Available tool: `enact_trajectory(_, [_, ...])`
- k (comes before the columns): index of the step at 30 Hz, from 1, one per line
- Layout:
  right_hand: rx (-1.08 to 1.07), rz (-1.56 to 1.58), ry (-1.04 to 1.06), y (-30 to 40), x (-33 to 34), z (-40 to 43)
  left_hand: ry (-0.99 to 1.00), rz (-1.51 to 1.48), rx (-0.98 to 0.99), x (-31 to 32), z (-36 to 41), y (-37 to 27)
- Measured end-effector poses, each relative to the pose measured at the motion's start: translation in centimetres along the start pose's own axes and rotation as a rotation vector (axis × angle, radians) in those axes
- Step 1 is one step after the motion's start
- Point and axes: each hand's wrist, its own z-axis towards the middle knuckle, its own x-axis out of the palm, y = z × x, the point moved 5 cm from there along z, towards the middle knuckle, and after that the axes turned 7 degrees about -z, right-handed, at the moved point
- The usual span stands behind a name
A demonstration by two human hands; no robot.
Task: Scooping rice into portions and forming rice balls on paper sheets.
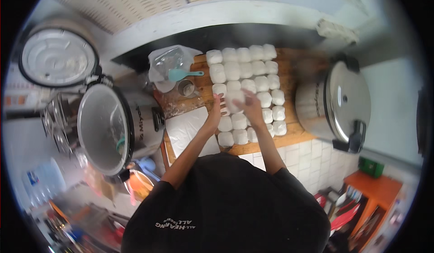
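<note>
Many white wrapped packets [245,70] lie in close rows on a wooden table [288,69] before me. Between my hands is one more white packet [234,100], blurred, above the rows. My left hand [217,112] is at its left side with the fingers pointing away from me. My right hand [251,107] meets it from the right, fingers bent over its edge. Some packets under my right forearm are partly hidden. White wrapping sheets [190,130] lie flat to the left of my left forearm.
On the left stands an open Miyako rice cooker [101,130], its lid [59,57] raised. A closed cooker [346,100] stands on the right. A turquoise rice paddle [179,74] rests on clear plastic bags [169,59], near a metal cup [186,87].
</note>
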Motion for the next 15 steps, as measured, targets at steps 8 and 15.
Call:
enact_trajectory(8, [-0.171, -0.562, -0.305, -11.4, -15.4, 20.5, -0.117, 0.195, -0.004, -11.4, -6.0, 1.7])
enact_trajectory(15, [-0.323, -1.083, -0.417, -7.2, -9.4, 18.9, -0.450, 0.124, -0.083, -19.1, -16.8, 8.2])
